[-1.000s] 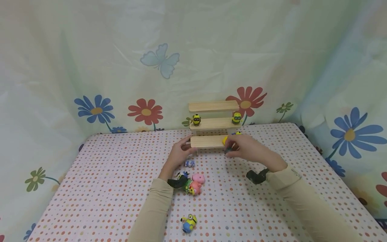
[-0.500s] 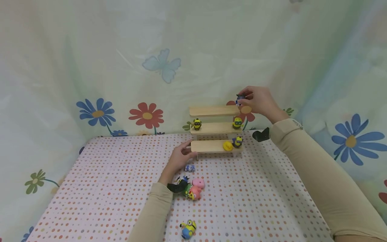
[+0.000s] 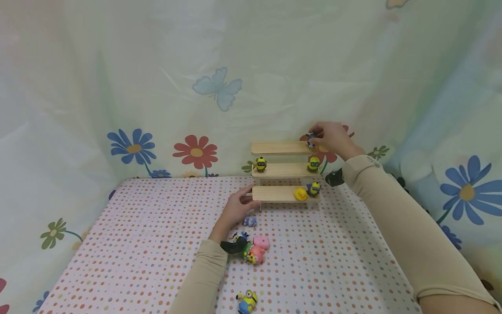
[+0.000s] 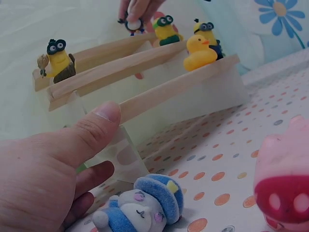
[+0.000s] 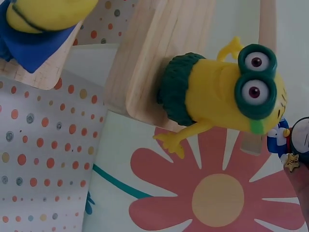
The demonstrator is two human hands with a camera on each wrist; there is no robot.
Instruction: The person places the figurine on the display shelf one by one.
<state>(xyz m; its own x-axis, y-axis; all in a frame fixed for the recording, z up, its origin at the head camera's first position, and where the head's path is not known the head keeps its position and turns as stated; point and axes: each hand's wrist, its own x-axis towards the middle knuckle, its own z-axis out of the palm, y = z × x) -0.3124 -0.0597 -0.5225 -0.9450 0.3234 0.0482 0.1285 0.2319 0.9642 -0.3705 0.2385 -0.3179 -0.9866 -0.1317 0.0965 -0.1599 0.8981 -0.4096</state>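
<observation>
A three-step wooden display shelf [image 3: 276,193] with clear side panels stands at the back of the table. My left hand [image 3: 236,208] grips the left end of its lowest step, thumb on the board's end in the left wrist view. At the top step's right end, my right hand [image 3: 334,139] pinches a small dark blue figurine [image 5: 300,137] with a white face and a yellow star. That figurine's base overlaps the top board in the head view. Minion figures [image 3: 260,164] stand at both ends of the middle step. On the lowest step, a yellow rubber duck [image 3: 300,194] sits beside a caped minion [image 3: 313,188].
Close under my left hand lies a small blue-capped animal figure [image 4: 149,203]. Nearer, pink pig toys [image 3: 261,242] and other small figures lie beside my left wrist. Another minion [image 3: 247,302] lies at the front. A flowered curtain [image 3: 157,96] hangs right behind the shelf.
My right hand has risen from the lowest step to the top one with the dark figurine, then lowered it onto the board's right end. My left hand keeps its grip.
</observation>
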